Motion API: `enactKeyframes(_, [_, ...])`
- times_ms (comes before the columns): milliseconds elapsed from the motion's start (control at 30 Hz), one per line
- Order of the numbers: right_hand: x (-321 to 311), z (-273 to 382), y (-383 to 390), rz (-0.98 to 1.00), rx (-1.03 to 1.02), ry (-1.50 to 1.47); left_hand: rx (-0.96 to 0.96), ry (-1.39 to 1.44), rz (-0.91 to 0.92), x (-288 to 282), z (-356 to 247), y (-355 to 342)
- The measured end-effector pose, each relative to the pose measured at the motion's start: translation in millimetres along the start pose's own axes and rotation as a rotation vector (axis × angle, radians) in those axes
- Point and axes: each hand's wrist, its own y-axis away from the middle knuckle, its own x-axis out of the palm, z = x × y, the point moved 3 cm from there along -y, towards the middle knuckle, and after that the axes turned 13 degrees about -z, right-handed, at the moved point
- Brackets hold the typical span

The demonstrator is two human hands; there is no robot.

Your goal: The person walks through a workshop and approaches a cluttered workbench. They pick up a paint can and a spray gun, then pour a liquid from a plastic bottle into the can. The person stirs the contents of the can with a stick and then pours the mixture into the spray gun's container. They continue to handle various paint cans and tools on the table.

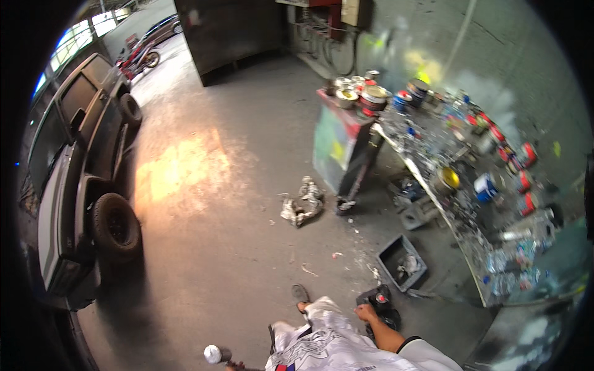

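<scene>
Low at the bottom edge, my left hand (236,366) is curled round a dark object, partly out of view, with a white, round cup-like top (212,353). My right hand (364,313) hangs beside my body with its fingers curled; whether anything is in them I cannot make out. Just beyond it on the floor lie black objects (388,318), one with a small red part. A grey plastic crate (419,272) holding some scraps sits farther right.
A cluttered workbench (461,247) with cans and bottles runs along the right wall, beside a paint-stained cabinet (331,142). Crumpled material (301,207) lies on the floor. A dusty vehicle (80,185) stands left; a red motorcycle (133,62) is beyond, near a dark panel (229,34).
</scene>
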Motion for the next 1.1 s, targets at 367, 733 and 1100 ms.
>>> enactKeyframes(367, [-122,372,-241,-0.26,-0.127,-0.56,-0.104,-0.398,-0.011,324,-163,-81])
enactKeyframes(733, [-119,519,-327,0.034,0.383,-0.376,0.123,-0.639,-0.075,613,-473,-153])
enactKeyframes(1100, [-197,670,-712,-0.094,-0.052,-0.012,0.215,-0.425,0.103,1032,-672,-157])
